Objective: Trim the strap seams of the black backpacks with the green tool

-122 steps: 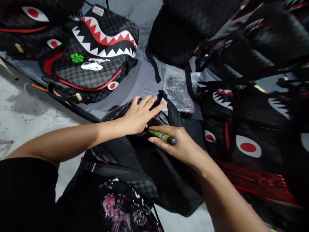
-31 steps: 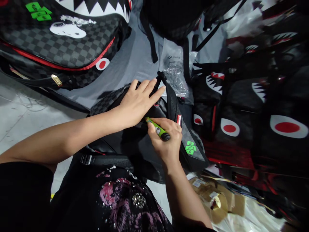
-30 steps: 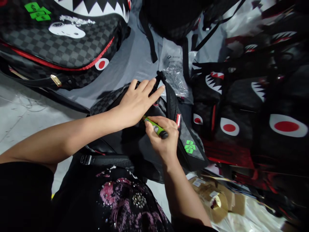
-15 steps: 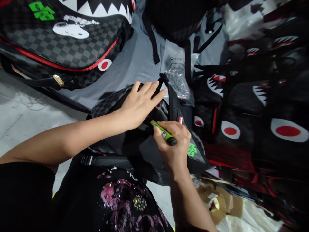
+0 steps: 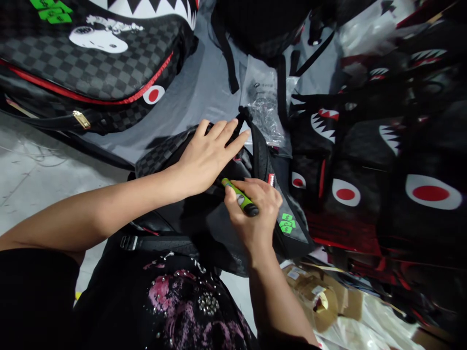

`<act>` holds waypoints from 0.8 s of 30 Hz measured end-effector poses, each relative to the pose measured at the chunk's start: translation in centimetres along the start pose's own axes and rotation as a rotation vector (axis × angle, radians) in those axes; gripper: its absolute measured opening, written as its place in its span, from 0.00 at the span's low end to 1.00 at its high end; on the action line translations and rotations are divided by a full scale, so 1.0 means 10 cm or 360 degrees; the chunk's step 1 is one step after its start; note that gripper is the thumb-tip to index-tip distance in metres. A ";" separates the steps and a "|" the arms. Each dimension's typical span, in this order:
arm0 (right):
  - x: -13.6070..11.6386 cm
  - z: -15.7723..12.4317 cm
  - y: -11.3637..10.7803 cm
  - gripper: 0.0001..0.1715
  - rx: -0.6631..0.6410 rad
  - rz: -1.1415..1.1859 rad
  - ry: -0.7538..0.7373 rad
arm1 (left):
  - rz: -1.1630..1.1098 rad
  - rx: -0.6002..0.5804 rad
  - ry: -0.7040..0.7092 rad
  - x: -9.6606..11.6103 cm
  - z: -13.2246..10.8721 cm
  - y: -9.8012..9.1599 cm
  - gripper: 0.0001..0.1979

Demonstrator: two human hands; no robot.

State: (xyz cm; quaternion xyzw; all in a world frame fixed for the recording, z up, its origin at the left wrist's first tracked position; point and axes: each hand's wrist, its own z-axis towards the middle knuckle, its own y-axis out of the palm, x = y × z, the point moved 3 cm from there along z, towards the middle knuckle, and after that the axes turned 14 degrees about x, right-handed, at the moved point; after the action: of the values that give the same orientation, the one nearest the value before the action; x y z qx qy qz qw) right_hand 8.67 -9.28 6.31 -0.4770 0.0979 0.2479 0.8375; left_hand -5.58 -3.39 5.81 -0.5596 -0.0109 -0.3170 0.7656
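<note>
A black backpack with checkered panels lies in front of me, its straps showing. My left hand rests palm down on its upper part, fingers spread, near the top loop. In my right hand is a chunky green marker with a black end, gripped between thumb and fingers. The marker slants toward the backpack just below my left palm; its far tip is hard to make out against the dark fabric. A green banknote print shows on the backpack beside my right wrist.
A large checkered shark-mouth bag stands at upper left. Clear plastic packaging lies beyond my hands on the grey surface. Several black bags with red eyes crowd the right. Below them are a tape roll and cardboard.
The marker and my right hand have shifted slightly left along the backpack. My left hand stays flat in its place. The whole view has drifted a little.
</note>
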 end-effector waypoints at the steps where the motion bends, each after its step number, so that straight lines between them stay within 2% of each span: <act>1: 0.00 0.00 0.00 0.06 0.0009 0.0001 0.0007 | -0.0002 -0.0001 0.0003 0.00 0.00 0.00 0.36; 4: -0.02 -0.01 0.01 0.06 -0.0045 0.0113 -0.0006 | 0.0025 0.0020 0.0009 0.00 0.00 0.00 0.34; 9: -0.02 -0.01 -0.04 0.05 0.0035 -0.0038 -0.0035 | 0.0099 0.0040 0.0046 0.00 -0.02 0.00 0.37; 13: -0.01 0.01 -0.03 0.06 -0.0012 0.0067 -0.0058 | 0.0101 0.0045 0.0032 0.00 -0.02 -0.01 0.38; 16: 0.00 0.03 -0.03 0.07 0.0034 0.0032 -0.0013 | 0.0145 0.0066 0.0057 0.00 -0.02 -0.02 0.37; 24: -0.02 0.05 -0.03 0.08 -0.0036 0.0037 -0.0008 | 0.0256 0.0110 0.0103 0.01 -0.03 -0.06 0.36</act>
State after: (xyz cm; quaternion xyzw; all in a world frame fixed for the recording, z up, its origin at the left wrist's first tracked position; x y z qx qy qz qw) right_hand 8.64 -9.04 6.82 -0.4848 0.0985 0.2599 0.8293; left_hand -5.87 -3.80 6.28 -0.5213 0.0481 -0.2719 0.8075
